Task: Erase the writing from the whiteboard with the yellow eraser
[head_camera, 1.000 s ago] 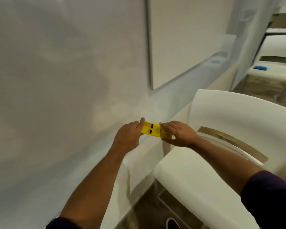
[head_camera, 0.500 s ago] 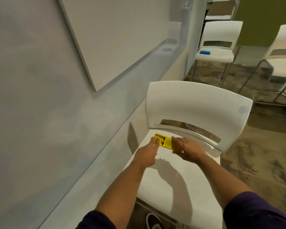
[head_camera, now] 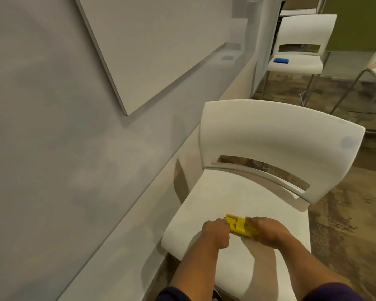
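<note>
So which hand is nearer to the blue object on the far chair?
The right hand. It holds the yellow eraser's right end, on the side toward the blue object; the left hand holds the other end, slightly farther away.

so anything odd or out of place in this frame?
Nothing spilled or damaged. One mismatch: the yellow eraser is down at the seat of the near white chair, held between the left hand and right hand, not at the whiteboard, which shows no writing. A blue item lies on the far chair.
</note>
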### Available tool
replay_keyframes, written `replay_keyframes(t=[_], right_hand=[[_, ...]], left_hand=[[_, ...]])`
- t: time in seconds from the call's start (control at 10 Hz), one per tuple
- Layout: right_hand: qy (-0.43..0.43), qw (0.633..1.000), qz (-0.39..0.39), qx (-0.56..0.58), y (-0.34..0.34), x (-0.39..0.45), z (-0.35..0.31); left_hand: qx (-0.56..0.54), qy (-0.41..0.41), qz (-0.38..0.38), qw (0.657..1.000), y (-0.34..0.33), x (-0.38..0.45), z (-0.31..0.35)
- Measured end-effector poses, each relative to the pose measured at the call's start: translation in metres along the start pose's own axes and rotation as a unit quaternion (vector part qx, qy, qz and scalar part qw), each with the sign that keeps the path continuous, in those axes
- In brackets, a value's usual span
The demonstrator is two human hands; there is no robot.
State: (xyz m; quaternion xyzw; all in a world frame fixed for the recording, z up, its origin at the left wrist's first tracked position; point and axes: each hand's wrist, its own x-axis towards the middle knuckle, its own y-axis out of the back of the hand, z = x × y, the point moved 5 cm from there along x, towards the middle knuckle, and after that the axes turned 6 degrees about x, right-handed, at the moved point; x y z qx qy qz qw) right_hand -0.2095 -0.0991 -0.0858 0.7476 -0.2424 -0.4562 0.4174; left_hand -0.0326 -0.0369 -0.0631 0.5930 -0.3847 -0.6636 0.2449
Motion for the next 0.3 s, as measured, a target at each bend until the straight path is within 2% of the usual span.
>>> replay_keyframes(t=[0.1,0.2,0.3], right_hand=[[-0.004,0.999,-0.029,-0.016,0.0,0.003,0.0],[-0.012,0.998,-0.052,-0.023,0.006,0.002,-0.007],[0.0,1.0,-0.019,-0.004,0.021,-0.002,-0.02]], left_hand=[[0.016,-0.002,0.015,1.0,0.0,-0.003,-0.01],[0.016,0.001,0.062,0.998,0.011,-0.008,-0.022],[0.023,-0.009,0.091,0.996,0.022,-0.012,-0.021]])
